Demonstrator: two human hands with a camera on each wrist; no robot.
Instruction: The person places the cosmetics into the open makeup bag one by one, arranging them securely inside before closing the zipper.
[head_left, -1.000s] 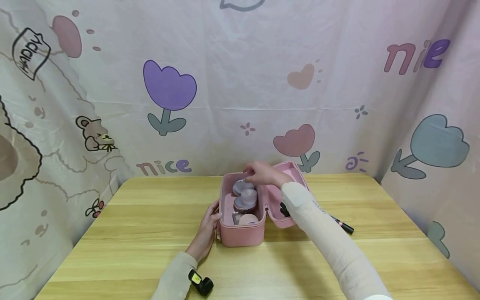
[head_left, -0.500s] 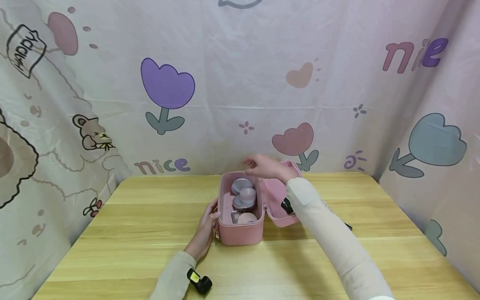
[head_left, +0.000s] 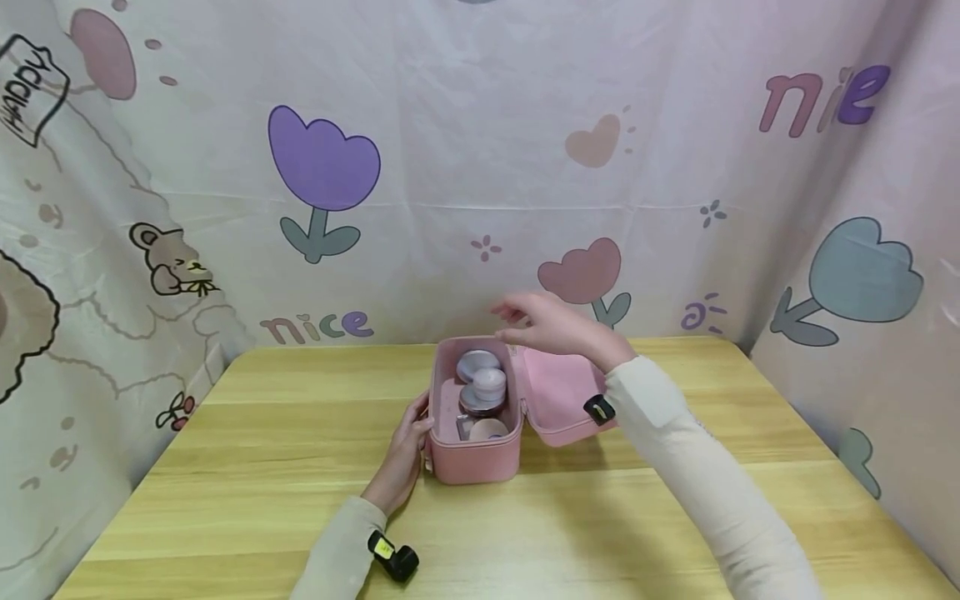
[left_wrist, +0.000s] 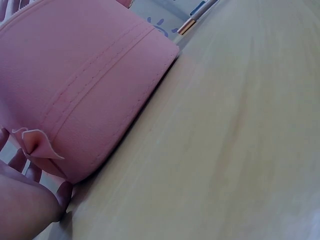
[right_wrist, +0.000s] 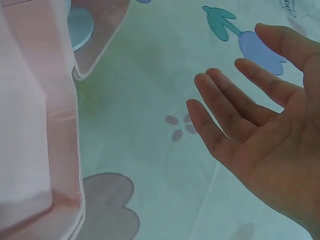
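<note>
The left hand (head_left: 401, 454) rests against the left side of the case (head_left: 476, 463), its thumb near the rim and its fingers extended along the wall. In the left wrist view, these fingers lie beside a small pink tab (left_wrist: 40, 145) at the case's end. The right hand (head_left: 551, 323) is raised above the far right corner of the case, holding nothing; the right wrist view shows its fingers spread and only slightly bent, clear of the pink edge.

The pink case stands upright on the worktop (head_left: 285, 467), with its lid (head_left: 558, 385) folded out to the right. Inside, toward the right wall, a round compact (head_left: 477, 362) lies at the far end. Nearer, a small translucent jar (head_left: 489, 383) sits on a second compact (head_left: 474, 405). At the near end are a pale round item (head_left: 489, 430) and, just left of it, a small rectangular piece (head_left: 464, 427).

A black device (head_left: 395, 560) is strapped on the left sleeve (head_left: 337, 546). Beyond the case, the left wrist view catches a slim pen-like item (left_wrist: 197, 16). A pale cloth (head_left: 465, 108) printed with tulips, hearts and lettering hangs behind the wood-grained worktop.
</note>
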